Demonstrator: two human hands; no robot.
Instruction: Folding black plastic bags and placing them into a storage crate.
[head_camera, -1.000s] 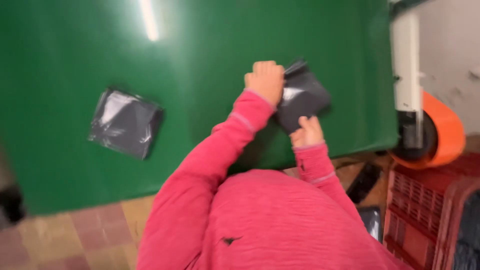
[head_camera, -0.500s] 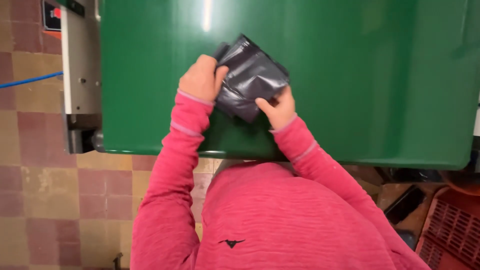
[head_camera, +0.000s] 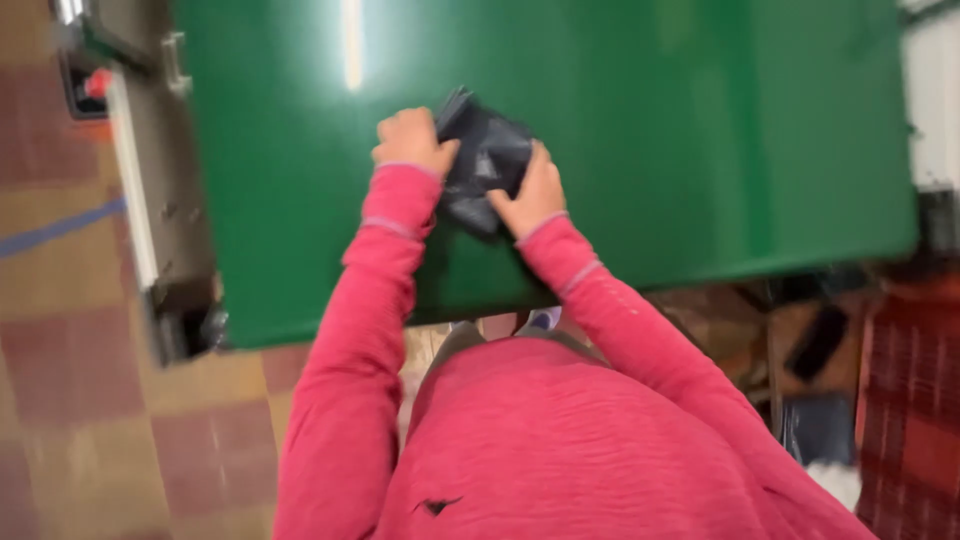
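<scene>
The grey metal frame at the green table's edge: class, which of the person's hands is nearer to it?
Left. The left hand grips the dark plastic bag on the side towards the grey metal frame; the right hand holds the bag's far side, farther away.

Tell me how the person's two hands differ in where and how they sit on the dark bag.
The left hand grips the dark plastic bag at its upper left edge, fingers curled into a fist; the right hand presses on the bag's lower right side, lying flatter. The left hand sits farther up the green table than the right hand. Both touch the bag, and both arms wear pink sleeves.
</scene>
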